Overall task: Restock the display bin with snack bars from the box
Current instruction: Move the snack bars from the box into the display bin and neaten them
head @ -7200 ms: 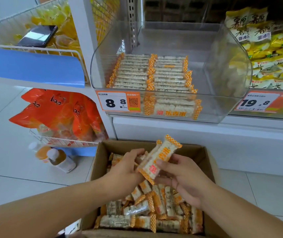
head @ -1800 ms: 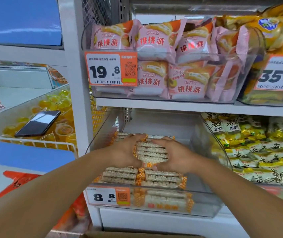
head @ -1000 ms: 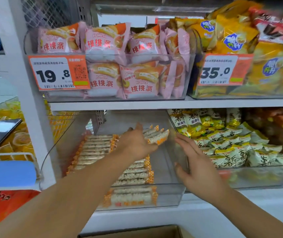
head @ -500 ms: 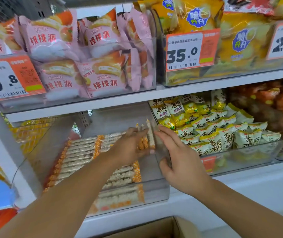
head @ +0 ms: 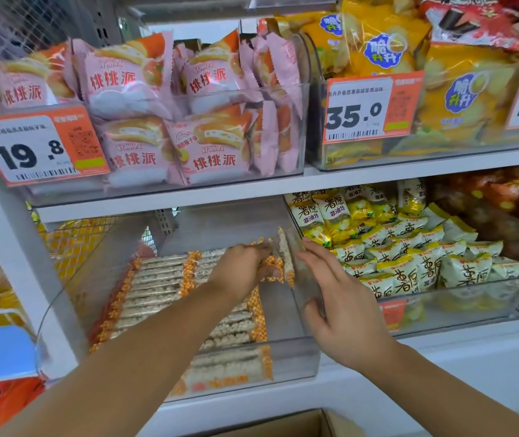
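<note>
Bars in hand: handful of snack bars [head: 284, 260] turned up on edge, stood against the right wall of the display bin [head: 289, 357]; a second ago held flat and higher over the rows.
Left hand [head: 245, 272]: fingers curled round the near ends of the upright bars, pinching them in place inside the bin.
Right hand [head: 340, 307]: fingers straight and pressed together, laid flat along the bin's right wall beside the bars; earlier spread and reaching in, now closed up to the stack. Through the clear wall, cannot tell whether touching the bars or only the plastic.
Stocked rows [head: 163, 285]: two flat rows along the left and middle of the bin, unchanged over the last seconds.
Gap: bare strip along the right side, now being filled from the back.
Box [head: 286, 425]: only its top flap visible at the bottom edge; contents out of sight.
Meaning for the task: probably a third column begun, with room for more towards the front; likely needs another trip to the box once these bars stand steady.
Risk: upright bars may topple leftward onto the flat rows on release.
</note>
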